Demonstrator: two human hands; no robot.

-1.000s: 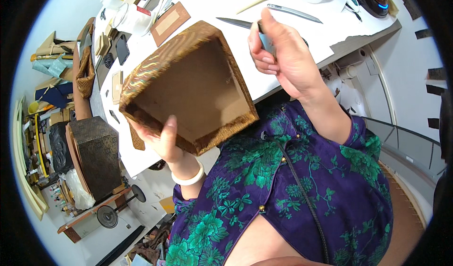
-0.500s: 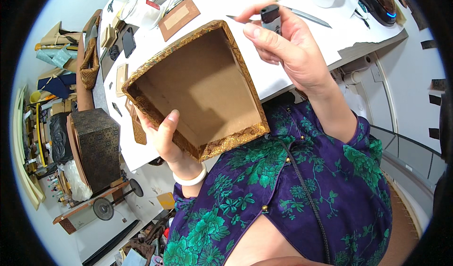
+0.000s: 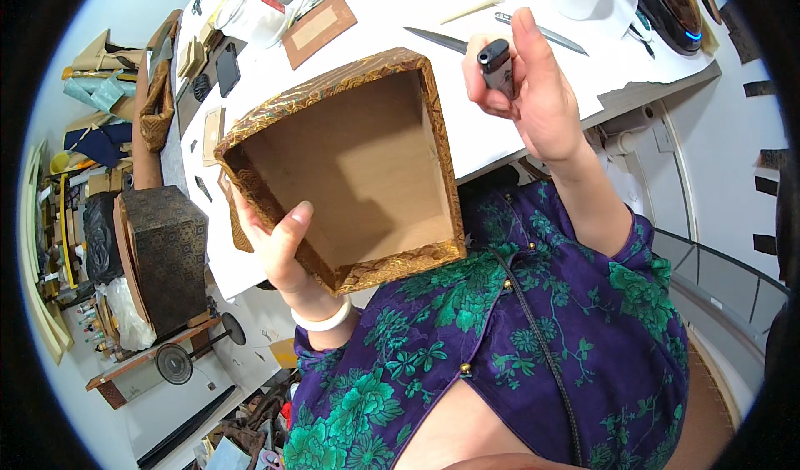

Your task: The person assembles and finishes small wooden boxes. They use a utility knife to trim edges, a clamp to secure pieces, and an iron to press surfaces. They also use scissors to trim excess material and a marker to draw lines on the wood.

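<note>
My left hand [image 3: 282, 252] grips a shallow, open box [image 3: 329, 89] by its left wall, the thumb inside and the fingers mostly hidden behind. Gold-brown patterned brocade covers the walls and rim, while the inside is plain tan. The box is tilted so its open side faces me. To the right, apart from the box, my right hand [image 3: 546, 112] is closed around a small dark lighter [image 3: 497, 66]. Its black top end points up toward me, and my thumb is raised clear of it.
On the white-covered table [image 3: 392, 12] lie a brown framed panel [image 3: 320, 31], a dark blade [image 3: 435, 38], a phone [image 3: 227, 69] and a clear jar [image 3: 252, 20]. A black device [image 3: 667, 12] stands at the far right. At the left is a dark patterned box [image 3: 169, 257].
My right hand has turned and shifted slightly right and down with the lighter, its thumb lifting up. The box has tilted a little and moved slightly left in my left hand.
</note>
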